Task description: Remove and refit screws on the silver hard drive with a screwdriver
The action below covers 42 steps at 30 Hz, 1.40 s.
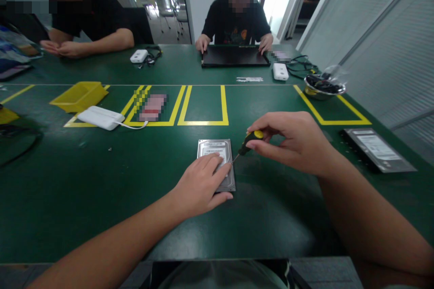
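Observation:
A hard drive (228, 146) with a white label lies on the green table in front of me. My left hand (200, 185) grips it, fingers laid across its top and thumb at its near edge, hiding much of the label. In my right hand (291, 142) is a small black-and-yellow screwdriver (247, 142), pinched between thumb and fingers. The driver is tilted, its thin shaft running down to the drive's right edge near my left fingertips. Whether the tip sits in a screw is too small to make out.
Another, larger drive (376, 149) lies at right, with small dark bits beside it. Behind it stands a metal bowl (324, 95) of dark items. A yellow bin (79, 96) and white power bank (101, 117) are at left. Across the table, one person (233, 22) holds a black panel (233, 56); another sits left.

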Motion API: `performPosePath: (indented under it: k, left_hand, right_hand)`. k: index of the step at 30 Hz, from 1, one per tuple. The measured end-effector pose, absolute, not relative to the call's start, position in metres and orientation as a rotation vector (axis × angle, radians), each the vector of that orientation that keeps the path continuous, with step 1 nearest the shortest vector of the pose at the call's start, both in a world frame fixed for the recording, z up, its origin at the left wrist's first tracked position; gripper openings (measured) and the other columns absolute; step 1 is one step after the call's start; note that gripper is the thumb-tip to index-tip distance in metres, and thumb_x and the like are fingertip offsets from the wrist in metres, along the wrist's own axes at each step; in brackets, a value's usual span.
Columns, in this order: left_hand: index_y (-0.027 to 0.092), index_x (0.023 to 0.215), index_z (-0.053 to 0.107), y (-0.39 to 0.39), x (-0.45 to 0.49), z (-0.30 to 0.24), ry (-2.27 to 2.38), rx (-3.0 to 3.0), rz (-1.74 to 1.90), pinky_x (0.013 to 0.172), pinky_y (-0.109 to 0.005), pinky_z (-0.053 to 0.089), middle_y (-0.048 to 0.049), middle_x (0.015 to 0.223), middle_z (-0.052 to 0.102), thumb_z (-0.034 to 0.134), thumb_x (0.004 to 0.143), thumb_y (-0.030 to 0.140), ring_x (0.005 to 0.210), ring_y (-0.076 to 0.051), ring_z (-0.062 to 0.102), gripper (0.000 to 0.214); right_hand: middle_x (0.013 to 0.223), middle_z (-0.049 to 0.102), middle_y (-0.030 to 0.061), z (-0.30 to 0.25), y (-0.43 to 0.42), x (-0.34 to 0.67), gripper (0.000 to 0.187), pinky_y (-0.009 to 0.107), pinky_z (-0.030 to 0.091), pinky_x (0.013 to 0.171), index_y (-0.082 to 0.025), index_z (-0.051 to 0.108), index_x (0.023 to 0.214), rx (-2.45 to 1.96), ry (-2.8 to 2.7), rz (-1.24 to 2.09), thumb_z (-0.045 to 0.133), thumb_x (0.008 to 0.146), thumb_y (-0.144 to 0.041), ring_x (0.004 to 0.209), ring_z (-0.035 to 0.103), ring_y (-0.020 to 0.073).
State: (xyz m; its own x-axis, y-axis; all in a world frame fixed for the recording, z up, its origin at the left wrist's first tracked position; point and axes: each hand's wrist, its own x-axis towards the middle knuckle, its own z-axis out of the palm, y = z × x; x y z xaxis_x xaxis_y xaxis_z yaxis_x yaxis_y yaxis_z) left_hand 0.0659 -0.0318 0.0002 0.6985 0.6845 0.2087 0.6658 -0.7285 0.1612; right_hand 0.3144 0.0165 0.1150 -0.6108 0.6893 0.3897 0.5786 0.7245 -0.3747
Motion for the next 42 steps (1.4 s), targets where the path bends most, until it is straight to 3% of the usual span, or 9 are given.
performPosePath:
  k: [42]
  left_hand:
    - [0.016, 0.136, 0.050, -0.0319, 0.0656, 0.0003, 1.123, 2.816, 0.404, 0.106, -0.055, 0.043, -0.0192, 0.137, 0.050, 0.061, 0.087, 0.056, 0.128, -0.037, 0.048, 0.064]
  right_hand:
    - [0.083, 0.071, 0.0021, 0.1136, 0.0178, 0.3144, 0.018, 0.024, 0.049, 0.062, -0.017, 0.067, 0.097, -0.922, -2.401, 0.292, 0.067, 0.088, -0.031, 0.068, 0.065, 0.0126]
